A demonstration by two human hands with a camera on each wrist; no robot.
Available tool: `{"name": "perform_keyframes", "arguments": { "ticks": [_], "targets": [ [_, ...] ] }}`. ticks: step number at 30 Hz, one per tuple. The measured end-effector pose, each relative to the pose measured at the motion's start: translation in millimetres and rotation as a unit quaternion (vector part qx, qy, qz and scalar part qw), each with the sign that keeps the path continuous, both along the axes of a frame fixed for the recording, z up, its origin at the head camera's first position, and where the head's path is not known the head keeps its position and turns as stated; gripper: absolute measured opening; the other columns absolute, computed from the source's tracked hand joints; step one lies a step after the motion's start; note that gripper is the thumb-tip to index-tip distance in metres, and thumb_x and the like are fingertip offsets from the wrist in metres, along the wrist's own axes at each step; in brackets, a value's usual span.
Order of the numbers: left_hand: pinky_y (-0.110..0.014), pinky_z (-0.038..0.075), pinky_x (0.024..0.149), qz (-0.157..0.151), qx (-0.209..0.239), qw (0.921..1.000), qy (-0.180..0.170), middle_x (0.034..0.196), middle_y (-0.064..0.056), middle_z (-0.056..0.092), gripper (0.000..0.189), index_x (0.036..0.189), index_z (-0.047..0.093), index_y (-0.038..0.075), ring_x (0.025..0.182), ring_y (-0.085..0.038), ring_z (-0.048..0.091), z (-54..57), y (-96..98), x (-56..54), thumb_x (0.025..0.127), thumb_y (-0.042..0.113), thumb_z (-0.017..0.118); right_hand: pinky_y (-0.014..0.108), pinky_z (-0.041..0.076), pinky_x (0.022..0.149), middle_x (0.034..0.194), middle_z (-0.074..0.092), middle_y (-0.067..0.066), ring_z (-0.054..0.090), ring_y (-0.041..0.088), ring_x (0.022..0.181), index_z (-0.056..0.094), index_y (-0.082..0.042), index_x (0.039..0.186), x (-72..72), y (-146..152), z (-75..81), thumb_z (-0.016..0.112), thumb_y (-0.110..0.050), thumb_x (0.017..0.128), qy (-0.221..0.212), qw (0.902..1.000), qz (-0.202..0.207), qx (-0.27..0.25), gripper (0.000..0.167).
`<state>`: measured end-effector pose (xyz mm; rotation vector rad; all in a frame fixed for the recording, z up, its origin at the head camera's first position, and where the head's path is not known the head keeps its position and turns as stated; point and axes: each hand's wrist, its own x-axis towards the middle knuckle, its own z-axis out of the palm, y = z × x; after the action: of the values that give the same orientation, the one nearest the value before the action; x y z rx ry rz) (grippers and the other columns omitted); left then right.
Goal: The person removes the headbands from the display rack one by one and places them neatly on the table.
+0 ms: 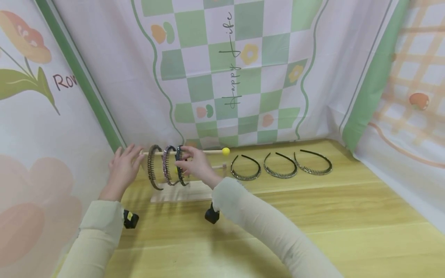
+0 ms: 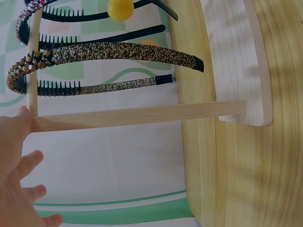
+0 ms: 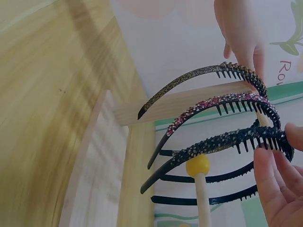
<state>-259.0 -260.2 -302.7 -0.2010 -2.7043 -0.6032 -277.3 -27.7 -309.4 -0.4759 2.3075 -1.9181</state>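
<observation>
Right hand (image 1: 197, 163): we find it pinching the dark headband (image 3: 208, 145) near its crown.
Dark headband: on the stand's (image 1: 194, 192) upper rod (image 1: 210, 151); we judge it light, springy, rough-faced; best held by the crown.
Left hand (image 1: 125, 168): fingers extended, touching the stand's left end.
Loose headbands (image 1: 280, 175): three, right of the stand.

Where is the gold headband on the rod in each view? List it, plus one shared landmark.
Head: gold headband left of centre, below the middle, leftmost on the rod.
Left wrist: gold headband in the upper left, one end past centre.
Right wrist: gold headband in the upper half, topmost.
Landmark: pink headband, beside it in all three.
</observation>
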Motion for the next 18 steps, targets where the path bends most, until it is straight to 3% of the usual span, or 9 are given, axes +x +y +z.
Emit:
{"name": "perform_keyframes", "arguments": {
  "ticks": [9,18],
  "targets": [
    [-0.073,0.003,0.095,-0.002,0.004,1.0000,-0.008,0.147,-0.022,0.020,0.050,0.137,0.039,0.007,0.131,-0.052,0.002,-0.7,0.7,-0.2,0.099,0.039,0.034,0.032,0.055,0.062,0.108,0.057,0.007,0.062,0.017,0.069,0.046,-0.010,0.134,-2.6,4.6,2.4,0.068,-0.008,0.084,0.016,0.9997,-0.002,0.016,0.055],
    [-0.073,0.005,0.094,0.003,0.006,1.0000,-0.003,0.147,-0.021,0.021,0.048,0.136,0.040,0.007,0.131,-0.051,0.004,-0.4,0.5,0.1,0.099,0.037,0.037,0.034,0.056,0.065,0.108,0.057,0.009,0.062,0.020,0.073,0.047,-0.010,0.133,-4.8,17.0,14.3,0.067,-0.005,0.084,0.004,1.0000,0.001,-0.001,0.054]
  ]
}}
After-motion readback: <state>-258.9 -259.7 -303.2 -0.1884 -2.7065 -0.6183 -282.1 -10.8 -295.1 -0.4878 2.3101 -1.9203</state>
